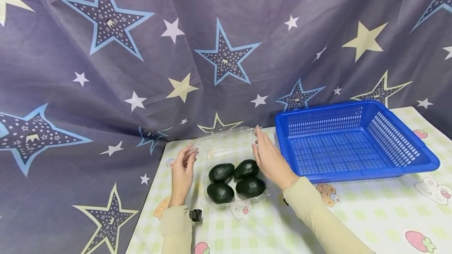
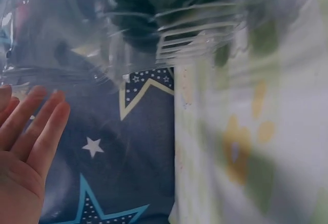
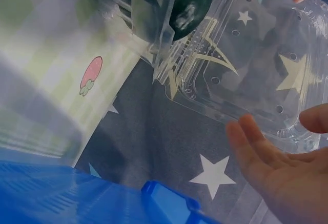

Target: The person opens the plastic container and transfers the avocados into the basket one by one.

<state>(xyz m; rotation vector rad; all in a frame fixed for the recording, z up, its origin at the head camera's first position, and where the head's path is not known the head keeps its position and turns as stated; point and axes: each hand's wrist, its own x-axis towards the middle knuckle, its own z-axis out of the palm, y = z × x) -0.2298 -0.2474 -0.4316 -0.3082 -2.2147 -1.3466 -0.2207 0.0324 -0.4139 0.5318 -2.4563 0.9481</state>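
A clear plastic clamshell box [image 1: 267, 189] stands on the table with its hinged lid [image 1: 231, 139] raised at the back. Several dark green avocados [image 1: 220, 193] sit in its base. At the lid's left corner, my left hand [image 1: 183, 167] holds the edge between thumb and fingers; its fingertips also show over the lid in the right wrist view. My right hand [image 1: 270, 158] is at the lid's right edge, its fingers [image 3: 256, 149] fairly straight against the rim and the thumb apart from them. The left wrist view shows the left fingers [image 2: 43, 126] beside the plastic.
A blue plastic basket [image 1: 347, 176] with slotted walls stands to the right, close to my right forearm. The table [image 1: 282, 230] has a green-checked cloth with printed cartoons. Behind it hangs a dark curtain [image 1: 247, 3] patterned with stars.
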